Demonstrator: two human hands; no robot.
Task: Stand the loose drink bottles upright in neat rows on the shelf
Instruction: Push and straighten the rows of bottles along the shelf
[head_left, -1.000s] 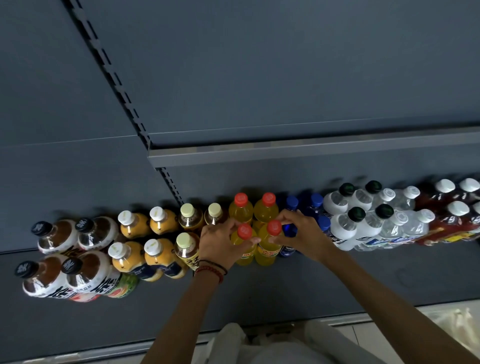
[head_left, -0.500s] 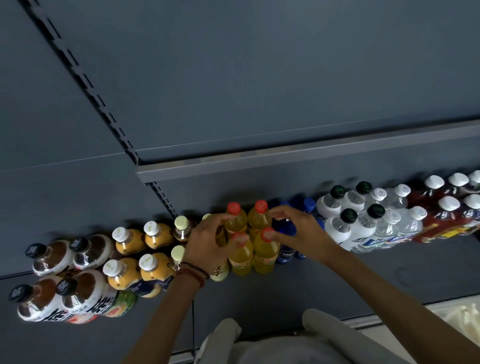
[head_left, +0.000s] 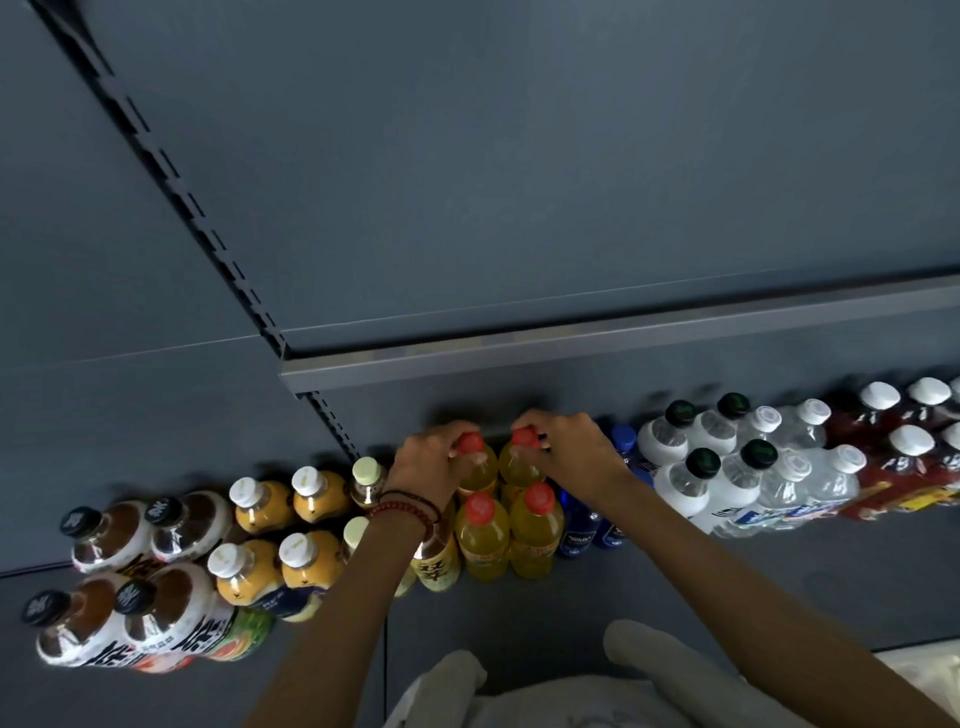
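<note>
Left hand (head_left: 426, 462) and right hand (head_left: 566, 448) grip rear bottles (head_left: 482, 472) near back wall (head_left: 597, 392).

Light was dim and blue-grey, coming from the viewer's side: soft shadows fell behind the bottles (head_left: 483, 535) onto the back panel (head_left: 519, 156). Small glints marked the bottle shoulders toward the shelf's (head_left: 727, 597) left end. The wide lens bowed the rail (head_left: 623, 335); corners looked soft.
</note>
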